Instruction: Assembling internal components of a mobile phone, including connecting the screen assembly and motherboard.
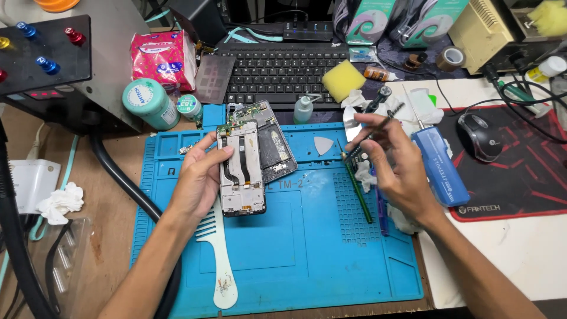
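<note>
Holding an opened phone frame (241,171) upright over the blue repair mat (307,248), the left hand (198,180) closes its grip along the frame's left edge, thumb across the upper front and fingers behind. The frame shows bare metal and two dark flex strips, with a green board at its top. Just behind it a second phone part (276,147), dark and grey, lies tilted on the mat, touching or nearly touching the held frame. The right hand (393,159) hovers over the mat's right side, its grip pinched shut on a thin dark tool (373,131) that slants from upper right down to lower left, tip pointing toward the mat. A white comb (220,260) lies on the mat below the left wrist. On the worktop to the right sit a blue box-shaped device (442,166) and a black mouse (479,137) on its pad; a black keyboard (277,71) sits behind the mat.
</note>
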